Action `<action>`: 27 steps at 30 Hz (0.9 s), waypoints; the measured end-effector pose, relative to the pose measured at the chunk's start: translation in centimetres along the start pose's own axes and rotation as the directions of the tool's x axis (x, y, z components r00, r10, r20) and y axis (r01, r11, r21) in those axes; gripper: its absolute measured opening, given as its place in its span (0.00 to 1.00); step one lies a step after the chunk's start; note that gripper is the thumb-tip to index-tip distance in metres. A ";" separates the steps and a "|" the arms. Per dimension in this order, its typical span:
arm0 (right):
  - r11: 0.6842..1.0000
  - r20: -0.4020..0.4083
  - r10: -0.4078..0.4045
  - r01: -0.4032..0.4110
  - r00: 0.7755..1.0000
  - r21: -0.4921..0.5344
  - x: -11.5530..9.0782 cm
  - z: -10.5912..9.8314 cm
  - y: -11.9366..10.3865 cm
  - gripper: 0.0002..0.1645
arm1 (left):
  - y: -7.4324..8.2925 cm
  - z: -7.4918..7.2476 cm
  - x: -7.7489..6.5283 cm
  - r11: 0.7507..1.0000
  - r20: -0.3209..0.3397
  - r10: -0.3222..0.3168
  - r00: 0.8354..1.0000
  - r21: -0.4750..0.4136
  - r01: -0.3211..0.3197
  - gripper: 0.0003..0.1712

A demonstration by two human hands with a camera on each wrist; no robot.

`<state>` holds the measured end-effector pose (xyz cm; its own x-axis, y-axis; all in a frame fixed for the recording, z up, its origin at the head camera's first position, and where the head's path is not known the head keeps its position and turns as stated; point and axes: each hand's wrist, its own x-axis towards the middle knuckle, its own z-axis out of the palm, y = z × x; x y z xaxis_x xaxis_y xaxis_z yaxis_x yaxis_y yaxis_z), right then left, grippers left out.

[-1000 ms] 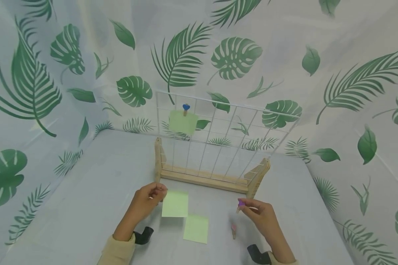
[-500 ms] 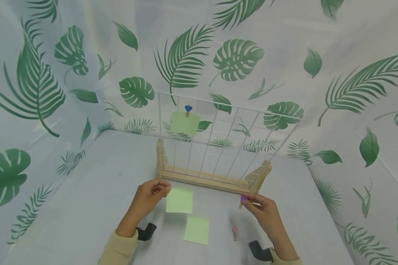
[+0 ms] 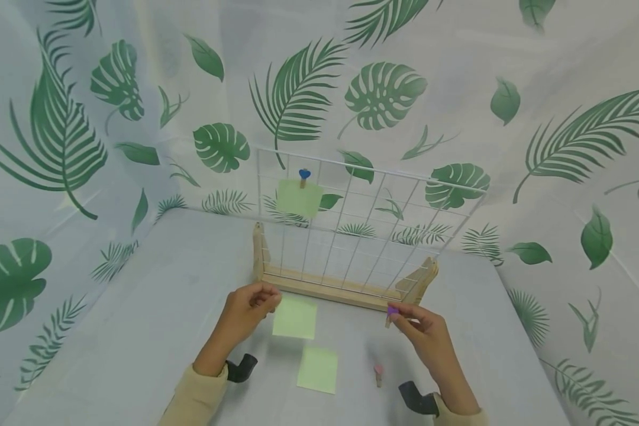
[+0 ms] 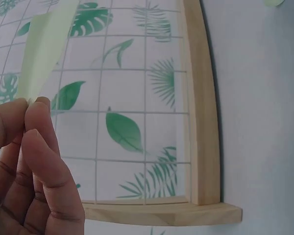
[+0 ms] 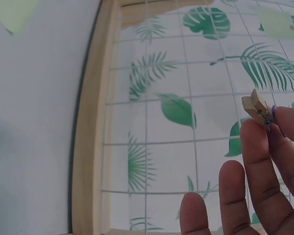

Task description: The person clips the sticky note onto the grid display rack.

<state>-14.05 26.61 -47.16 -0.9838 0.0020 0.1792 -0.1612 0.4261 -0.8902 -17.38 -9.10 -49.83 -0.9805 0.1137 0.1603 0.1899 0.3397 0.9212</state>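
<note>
My left hand (image 3: 249,310) pinches a pale green sticky note (image 3: 295,318) by its upper left corner, in front of the wire grid's base. Up close in the left wrist view, thumb and fingertips meet on the note (image 4: 39,54). My right hand (image 3: 423,331) pinches a small wooden clothespin with a purple top (image 3: 392,311). In the right wrist view the jaws of that clothespin (image 5: 257,106) point away from the fingers. A second green note (image 3: 318,370) lies on the table, with a pink-topped clothespin (image 3: 378,375) to its right.
A white wire grid (image 3: 346,228) stands in a wooden base (image 3: 330,293) at the table's middle. On its upper left, a blue heart clothespin (image 3: 304,175) holds another green note (image 3: 298,200). Leaf-patterned sheeting (image 3: 447,71) hangs behind. A black curved piece sits at each wrist.
Both hands have moved a little up the view toward the grid, the left also to the right, carrying the note and the purple-topped clothespin. The note and pink-topped clothespin on the table stay put.
</note>
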 end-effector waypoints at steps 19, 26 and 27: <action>0.984 -0.017 -0.171 0.172 0.985 0.056 1.3 0.1 -1.3 0.10 | 2.1 -0.9 1.8 0.998 -0.013 0.048 0.999 0.035 -0.047 0.05; 0.978 -0.036 -0.198 0.200 0.980 0.057 1.9 0.1 -2.2 0.09 | 3.0 -0.9 2.7 0.996 0.000 0.088 0.996 0.023 -0.088 0.06; 0.977 -0.040 -0.203 0.205 0.978 0.057 2.0 0.1 -2.3 0.09 | 3.2 -0.9 2.8 0.995 0.000 0.098 0.995 0.024 -0.098 0.06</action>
<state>-15.66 25.52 -44.77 -0.9268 -0.0484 0.3725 -0.3635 0.3656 -0.8568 -19.53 -8.52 -46.10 -0.9570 0.1468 0.2501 0.2867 0.3490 0.8922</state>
